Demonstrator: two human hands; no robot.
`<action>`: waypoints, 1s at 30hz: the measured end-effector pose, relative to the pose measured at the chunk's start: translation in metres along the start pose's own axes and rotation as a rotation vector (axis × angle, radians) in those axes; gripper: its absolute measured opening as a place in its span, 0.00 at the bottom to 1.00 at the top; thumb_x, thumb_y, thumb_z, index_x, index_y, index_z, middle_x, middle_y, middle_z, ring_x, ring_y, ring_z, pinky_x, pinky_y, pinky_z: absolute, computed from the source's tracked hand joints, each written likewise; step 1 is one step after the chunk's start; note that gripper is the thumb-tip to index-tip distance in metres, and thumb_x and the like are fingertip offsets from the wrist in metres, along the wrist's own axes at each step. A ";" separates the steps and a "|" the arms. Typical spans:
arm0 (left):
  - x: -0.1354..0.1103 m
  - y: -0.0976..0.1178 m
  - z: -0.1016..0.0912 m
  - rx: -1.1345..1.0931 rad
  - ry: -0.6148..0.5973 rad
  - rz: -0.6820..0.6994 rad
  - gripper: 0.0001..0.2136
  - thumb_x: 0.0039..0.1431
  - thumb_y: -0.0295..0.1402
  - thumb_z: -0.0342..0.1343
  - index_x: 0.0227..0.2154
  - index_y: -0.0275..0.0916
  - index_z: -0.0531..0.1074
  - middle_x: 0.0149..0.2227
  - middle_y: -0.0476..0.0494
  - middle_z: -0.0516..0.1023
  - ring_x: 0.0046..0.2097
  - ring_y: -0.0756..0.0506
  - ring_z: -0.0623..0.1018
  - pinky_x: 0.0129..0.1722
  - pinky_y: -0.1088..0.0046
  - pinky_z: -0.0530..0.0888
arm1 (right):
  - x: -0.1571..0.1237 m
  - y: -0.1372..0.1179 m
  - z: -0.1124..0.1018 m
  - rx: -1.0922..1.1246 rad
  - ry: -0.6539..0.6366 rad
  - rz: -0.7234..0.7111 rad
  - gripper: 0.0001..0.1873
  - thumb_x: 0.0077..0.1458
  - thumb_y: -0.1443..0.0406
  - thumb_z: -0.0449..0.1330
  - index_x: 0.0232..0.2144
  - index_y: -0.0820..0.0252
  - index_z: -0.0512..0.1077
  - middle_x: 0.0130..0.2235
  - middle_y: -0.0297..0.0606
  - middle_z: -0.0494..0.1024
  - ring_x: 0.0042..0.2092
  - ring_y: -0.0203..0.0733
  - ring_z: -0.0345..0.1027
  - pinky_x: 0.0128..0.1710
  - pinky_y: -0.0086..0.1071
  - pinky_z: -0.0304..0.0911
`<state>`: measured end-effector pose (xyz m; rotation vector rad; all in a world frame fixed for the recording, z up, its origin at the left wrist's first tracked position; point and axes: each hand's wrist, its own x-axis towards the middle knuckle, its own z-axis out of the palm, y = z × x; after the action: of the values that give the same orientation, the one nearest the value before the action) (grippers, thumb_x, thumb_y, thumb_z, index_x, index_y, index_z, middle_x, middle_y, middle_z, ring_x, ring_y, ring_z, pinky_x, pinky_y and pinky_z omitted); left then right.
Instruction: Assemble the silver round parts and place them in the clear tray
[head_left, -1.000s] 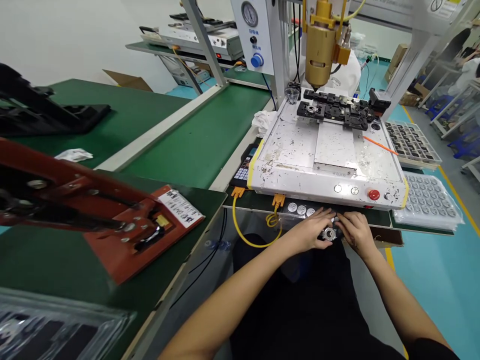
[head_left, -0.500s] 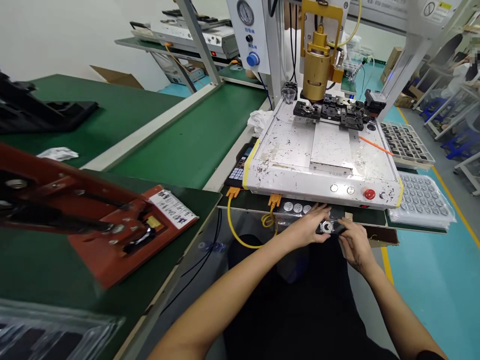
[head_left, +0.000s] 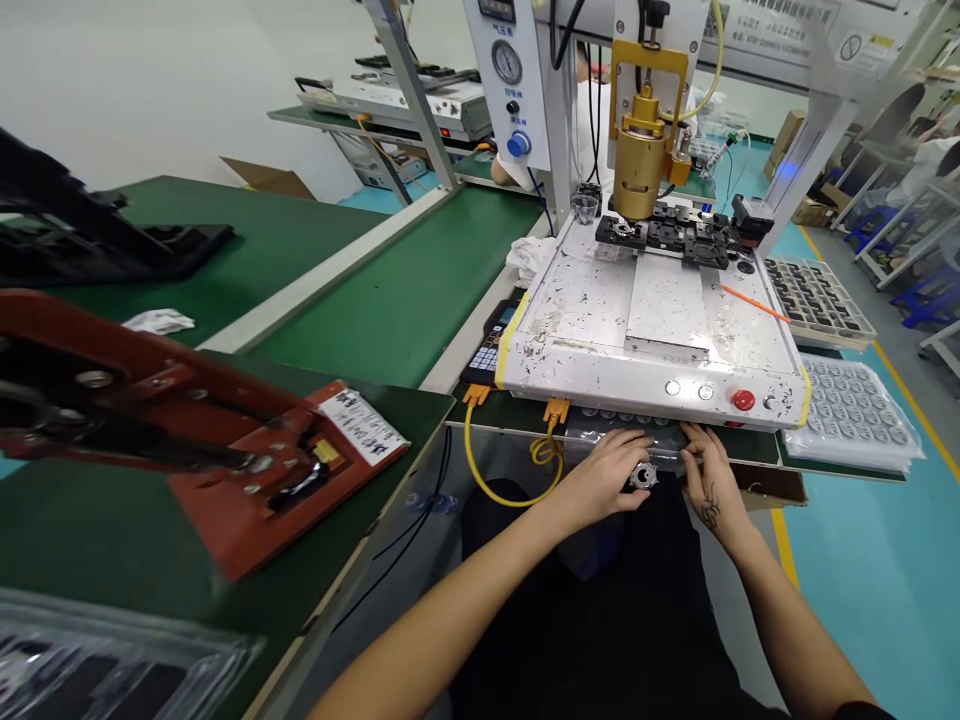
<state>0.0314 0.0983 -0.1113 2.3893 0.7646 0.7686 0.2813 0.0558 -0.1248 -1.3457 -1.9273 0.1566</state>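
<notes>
Lower centre: my left hand now grips the small round metal part alone, my right hand having slid off, fingers loose on the bench edge, below the white dispensing machine.

The left hand now holds the small round part alone, low in the middle of the frame. The right hand has let go and slid up to the clear tray edge. The gold head has moved left.
</notes>
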 end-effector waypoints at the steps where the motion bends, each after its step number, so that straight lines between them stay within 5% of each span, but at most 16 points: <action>1: 0.002 -0.001 0.001 0.012 -0.002 -0.003 0.19 0.58 0.29 0.71 0.50 0.39 0.73 0.64 0.29 0.77 0.70 0.28 0.72 0.69 0.40 0.68 | 0.000 -0.002 -0.002 0.025 0.030 0.026 0.04 0.75 0.67 0.53 0.46 0.54 0.68 0.64 0.52 0.78 0.70 0.54 0.68 0.68 0.64 0.65; 6: 0.021 -0.004 0.002 0.056 -0.003 -0.038 0.18 0.57 0.30 0.71 0.49 0.39 0.74 0.65 0.27 0.77 0.69 0.26 0.72 0.67 0.40 0.69 | 0.001 -0.009 -0.023 0.181 0.205 0.304 0.09 0.73 0.57 0.59 0.44 0.55 0.74 0.50 0.48 0.83 0.55 0.55 0.78 0.55 0.51 0.74; 9: 0.027 0.000 0.002 0.113 0.030 -0.030 0.17 0.59 0.29 0.69 0.49 0.39 0.74 0.65 0.26 0.75 0.67 0.27 0.74 0.67 0.41 0.70 | 0.006 -0.010 -0.036 0.217 0.202 0.385 0.12 0.72 0.55 0.60 0.45 0.56 0.76 0.42 0.44 0.83 0.43 0.49 0.80 0.43 0.42 0.77; 15: 0.020 0.023 0.000 0.072 0.145 -0.055 0.15 0.59 0.29 0.69 0.48 0.40 0.74 0.64 0.29 0.77 0.67 0.27 0.75 0.67 0.42 0.71 | 0.019 -0.028 -0.055 0.344 0.130 0.463 0.18 0.70 0.52 0.63 0.53 0.55 0.81 0.39 0.39 0.83 0.37 0.44 0.77 0.37 0.37 0.74; 21: -0.007 0.058 -0.022 -0.570 0.245 -0.427 0.19 0.59 0.34 0.69 0.52 0.41 0.76 0.42 0.44 0.84 0.40 0.43 0.84 0.43 0.64 0.82 | 0.037 -0.070 -0.062 0.559 -0.028 0.472 0.19 0.67 0.53 0.67 0.56 0.52 0.83 0.32 0.33 0.77 0.31 0.40 0.71 0.33 0.36 0.71; 25: -0.021 0.068 -0.038 -1.052 0.349 -0.620 0.24 0.56 0.36 0.74 0.53 0.38 0.75 0.44 0.41 0.85 0.43 0.42 0.87 0.47 0.63 0.84 | 0.050 -0.086 -0.052 0.785 -0.079 0.588 0.20 0.58 0.51 0.74 0.47 0.56 0.83 0.29 0.33 0.80 0.26 0.39 0.72 0.30 0.37 0.74; 30: -0.032 0.074 -0.050 -1.255 0.441 -0.697 0.29 0.50 0.34 0.79 0.54 0.37 0.75 0.48 0.38 0.87 0.50 0.38 0.88 0.56 0.59 0.84 | 0.058 -0.094 -0.038 0.949 -0.206 0.673 0.19 0.53 0.51 0.78 0.35 0.57 0.79 0.24 0.32 0.80 0.23 0.39 0.73 0.28 0.36 0.75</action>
<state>0.0039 0.0399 -0.0419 0.7767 0.8273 1.0223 0.2263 0.0523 -0.0214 -1.2324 -1.1565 1.3819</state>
